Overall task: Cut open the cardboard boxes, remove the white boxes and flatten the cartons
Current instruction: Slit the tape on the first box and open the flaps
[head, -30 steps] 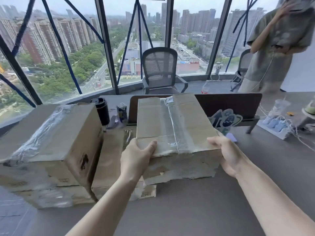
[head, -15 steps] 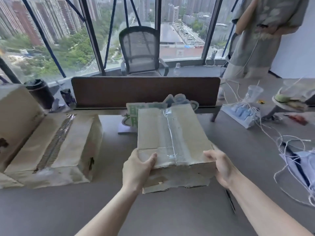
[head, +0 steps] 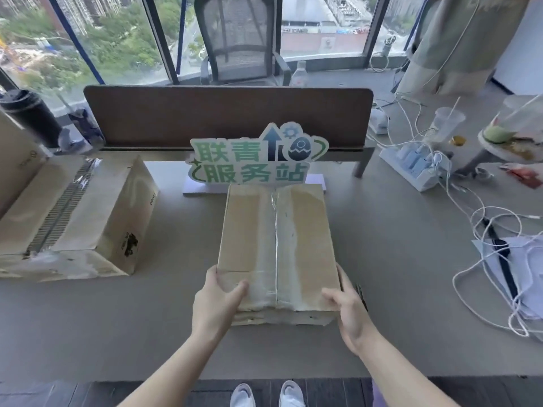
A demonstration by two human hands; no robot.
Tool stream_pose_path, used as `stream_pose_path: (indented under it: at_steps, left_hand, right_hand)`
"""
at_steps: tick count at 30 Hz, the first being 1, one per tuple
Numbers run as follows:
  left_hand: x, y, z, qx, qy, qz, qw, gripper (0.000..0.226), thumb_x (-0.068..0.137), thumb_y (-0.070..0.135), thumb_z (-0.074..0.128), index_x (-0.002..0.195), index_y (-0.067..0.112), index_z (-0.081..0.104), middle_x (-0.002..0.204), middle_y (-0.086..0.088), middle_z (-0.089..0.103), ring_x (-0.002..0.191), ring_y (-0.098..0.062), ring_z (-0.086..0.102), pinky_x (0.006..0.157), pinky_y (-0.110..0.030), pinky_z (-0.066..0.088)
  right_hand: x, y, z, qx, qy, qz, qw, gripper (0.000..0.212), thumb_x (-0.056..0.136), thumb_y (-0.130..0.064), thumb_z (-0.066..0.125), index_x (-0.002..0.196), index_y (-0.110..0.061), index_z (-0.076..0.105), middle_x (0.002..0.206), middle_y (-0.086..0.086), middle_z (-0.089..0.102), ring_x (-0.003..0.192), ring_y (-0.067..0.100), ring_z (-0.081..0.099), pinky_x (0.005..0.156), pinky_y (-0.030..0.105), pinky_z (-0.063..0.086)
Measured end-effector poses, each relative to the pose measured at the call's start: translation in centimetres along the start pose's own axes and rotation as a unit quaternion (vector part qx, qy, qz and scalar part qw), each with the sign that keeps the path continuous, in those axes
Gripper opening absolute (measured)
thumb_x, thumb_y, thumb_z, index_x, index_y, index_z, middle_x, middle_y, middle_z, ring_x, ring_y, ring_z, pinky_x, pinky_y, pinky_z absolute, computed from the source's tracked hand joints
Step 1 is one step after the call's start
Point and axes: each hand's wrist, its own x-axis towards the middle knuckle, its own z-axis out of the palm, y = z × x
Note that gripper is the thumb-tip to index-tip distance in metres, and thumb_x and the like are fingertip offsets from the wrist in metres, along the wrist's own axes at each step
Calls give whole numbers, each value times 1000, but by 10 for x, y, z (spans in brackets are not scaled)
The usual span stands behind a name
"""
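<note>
A taped brown cardboard box (head: pixel 276 248) lies flat on the grey table (head: pixel 396 259) in front of me, clear tape running down its middle seam. My left hand (head: pixel 216 304) grips its near left corner, thumb on top. My right hand (head: pixel 349 309) holds the near right corner, thumb on the lid and fingers down the side. A second sealed cardboard box (head: pixel 76 221) sits at the left, with part of a third box (head: pixel 14 160) behind it. No white boxes show.
A green-lettered sign (head: pixel 258 160) stands just behind the held box, before a brown desk divider (head: pixel 226 116). White cables (head: pixel 499 251), a power strip (head: pixel 414 168), a plastic cup (head: pixel 446 124) and papers crowd the right side. A black tumbler (head: pixel 29 116) stands far left. Another person (head: pixel 458 45) stands at back right.
The box has come down from the stack at the left and towards me onto the table; both hands kept hold of its near corners. My view has tilted downward.
</note>
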Motion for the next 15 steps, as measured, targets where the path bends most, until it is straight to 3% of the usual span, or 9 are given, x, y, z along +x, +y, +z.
stream_pose_path:
  at_steps: [4,6,8,9,11,13,15]
  left_hand:
    - [-2,-7,7,19,9,-8,1000,59,82,43,67,134,28,43,95,7,66,93,-21,61,80,-35,48]
    - [-1,-12,6,26,8,-9,1000,67,81,48,65,140,30,38,109,4,66,102,-24,60,87,-38,48]
    - [6,-11,3,32,3,-7,999,72,83,50,62,145,31,30,128,3,60,115,-25,57,93,-40,47]
    - [12,-8,2,39,2,-3,999,72,86,49,60,148,30,27,137,3,55,122,-25,54,95,-40,45]
    - [27,3,0,60,9,19,998,71,91,46,56,151,25,24,148,3,43,130,-21,47,98,-39,40]
    - [44,19,-1,78,17,74,994,66,93,40,55,151,21,29,150,0,38,134,-19,41,104,-38,37]
    - [61,35,0,98,18,127,987,60,95,34,56,148,16,35,152,-4,35,138,-21,35,110,-36,32]
  right_hand:
    - [5,3,-8,20,8,4,1000,37,104,-23,42,140,-30,49,132,-14,62,126,5,54,107,34,38]
    - [8,7,-18,-4,9,29,1000,35,107,-31,35,135,-25,54,126,-10,67,119,8,60,101,34,44]
    - [17,21,-36,-111,74,55,990,36,105,-30,41,135,-16,56,126,0,67,117,17,62,98,35,46]
    - [24,32,-48,-220,126,72,965,39,103,-29,48,138,-12,54,130,6,63,120,22,59,98,36,45]
    - [33,52,-71,-435,183,125,873,49,98,-34,55,140,-10,48,135,13,55,125,29,52,99,38,44]
    - [39,62,-82,-527,198,184,805,52,95,-46,53,134,-12,50,131,12,54,123,31,51,96,39,45]
    - [44,66,-85,-554,185,206,785,47,95,-47,52,126,-12,52,127,12,56,120,30,54,92,37,46]
